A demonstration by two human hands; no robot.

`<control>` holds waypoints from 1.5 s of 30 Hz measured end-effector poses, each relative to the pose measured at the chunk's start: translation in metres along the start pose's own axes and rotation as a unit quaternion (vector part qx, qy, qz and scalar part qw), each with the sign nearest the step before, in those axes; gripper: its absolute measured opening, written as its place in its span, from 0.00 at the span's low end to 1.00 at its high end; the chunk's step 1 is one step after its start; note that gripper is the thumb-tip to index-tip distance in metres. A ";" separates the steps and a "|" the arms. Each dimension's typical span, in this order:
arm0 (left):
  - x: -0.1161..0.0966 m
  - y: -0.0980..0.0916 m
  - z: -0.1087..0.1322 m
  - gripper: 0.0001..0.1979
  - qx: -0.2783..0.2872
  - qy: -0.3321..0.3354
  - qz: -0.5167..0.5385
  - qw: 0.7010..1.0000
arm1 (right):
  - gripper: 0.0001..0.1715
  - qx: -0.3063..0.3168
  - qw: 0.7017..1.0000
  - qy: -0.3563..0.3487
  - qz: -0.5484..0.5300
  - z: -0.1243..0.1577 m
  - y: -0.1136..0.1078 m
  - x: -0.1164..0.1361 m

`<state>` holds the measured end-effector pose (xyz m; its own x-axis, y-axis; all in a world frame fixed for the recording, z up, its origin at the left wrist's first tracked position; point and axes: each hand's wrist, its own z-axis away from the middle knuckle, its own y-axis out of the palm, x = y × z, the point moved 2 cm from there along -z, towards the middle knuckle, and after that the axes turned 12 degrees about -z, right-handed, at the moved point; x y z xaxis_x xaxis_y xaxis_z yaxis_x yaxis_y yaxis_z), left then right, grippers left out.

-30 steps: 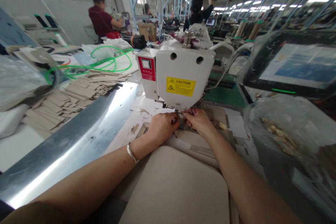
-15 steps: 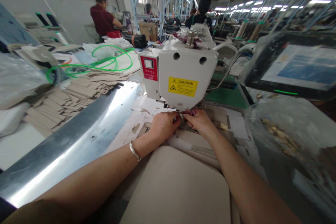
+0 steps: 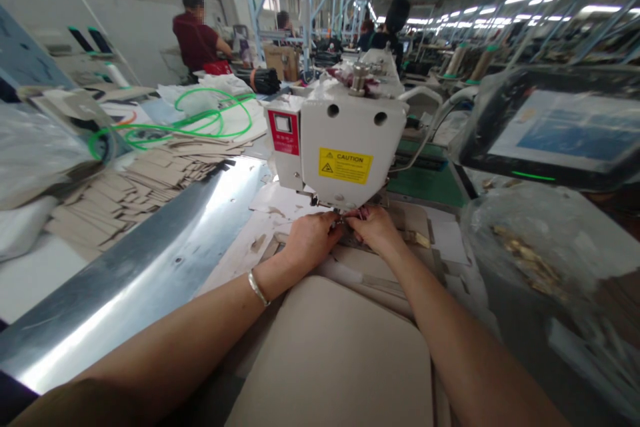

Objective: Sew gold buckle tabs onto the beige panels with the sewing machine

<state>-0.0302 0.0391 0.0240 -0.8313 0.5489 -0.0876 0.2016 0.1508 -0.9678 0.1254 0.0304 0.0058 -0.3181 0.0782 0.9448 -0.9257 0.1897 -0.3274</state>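
Your left hand (image 3: 311,240), bangle (image 3: 257,289) on its wrist, and your right hand (image 3: 375,227) curl closed, both pinching a tan piece (image 3: 354,235) just under the white sewing machine (image 3: 345,147), lower middle of the frame. Your forearms angle inward from the bottom corners. Stacked cardboard strips (image 3: 145,180) lie upper left.

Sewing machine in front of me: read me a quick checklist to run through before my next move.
Left hand and right hand clear of the needle: cannot tell, hidden.
Left wrist free of jewellery: not ok, metal bangle on it.
Caution label on the sewing machine head readable: ok.
Tablet screen lit: ok.
Beige cut pieces stacked at left: ok.
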 end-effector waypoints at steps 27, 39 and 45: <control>-0.002 -0.010 0.022 0.09 -0.117 0.288 0.018 0.950 | 0.13 -0.285 0.857 -0.132 -0.409 -0.002 -0.041 -0.008; -0.007 -0.014 0.028 0.08 -0.107 0.262 0.077 0.956 | 0.09 -0.412 0.838 -0.264 -0.241 0.011 -0.077 0.017; -0.011 -0.038 0.031 0.09 -0.152 0.216 0.246 0.933 | 0.12 -0.201 0.884 -0.264 -0.330 0.041 -0.054 0.069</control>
<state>-0.0448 0.0013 0.0544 -0.3266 0.8835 -0.3359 0.6954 -0.0162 -0.7185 0.1447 -0.0149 0.0890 0.1138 -0.6265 0.7710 -0.8317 0.3644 0.4188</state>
